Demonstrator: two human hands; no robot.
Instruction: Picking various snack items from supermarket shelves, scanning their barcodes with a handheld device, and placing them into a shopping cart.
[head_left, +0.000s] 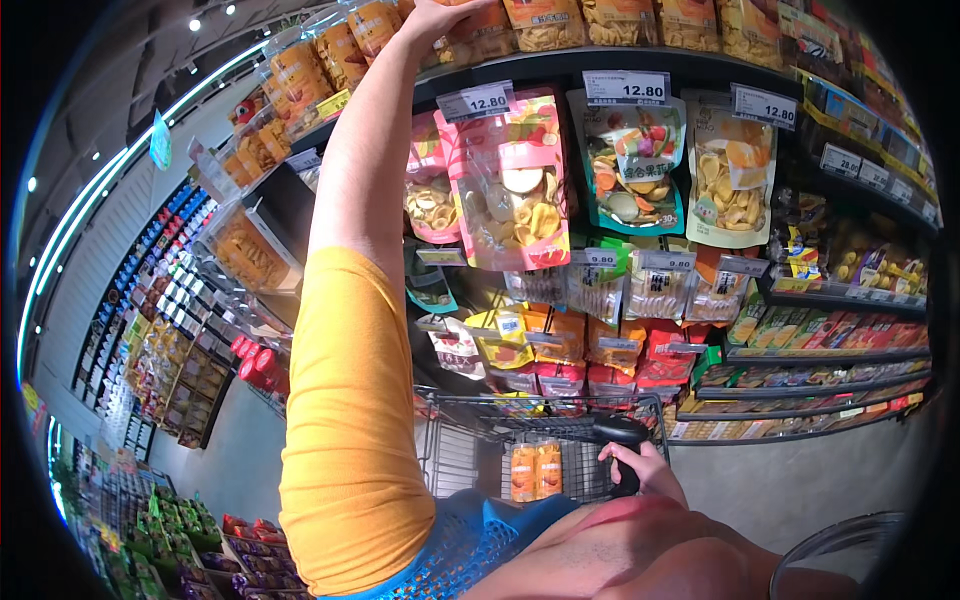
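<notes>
My left arm, in a yellow sleeve, reaches up to the top shelf. My left hand (442, 16) is at plastic jars of snack chips (544, 24) with orange labels; the frame's top edge cuts it off, so its hold is hidden. Low in the view, my right hand (641, 466) is closed around the black handle (624, 480) of a wire shopping cart (487, 409). Two orange-labelled jars (536, 471) stand side by side inside the cart.
Pouches of dried fruit and vegetable chips (517, 195) hang below the top shelf, with more snack bags (615, 345) beneath. Curved shelves (832, 352) of packages run along the right. Stocked racks (176, 382) stand across the aisle at left.
</notes>
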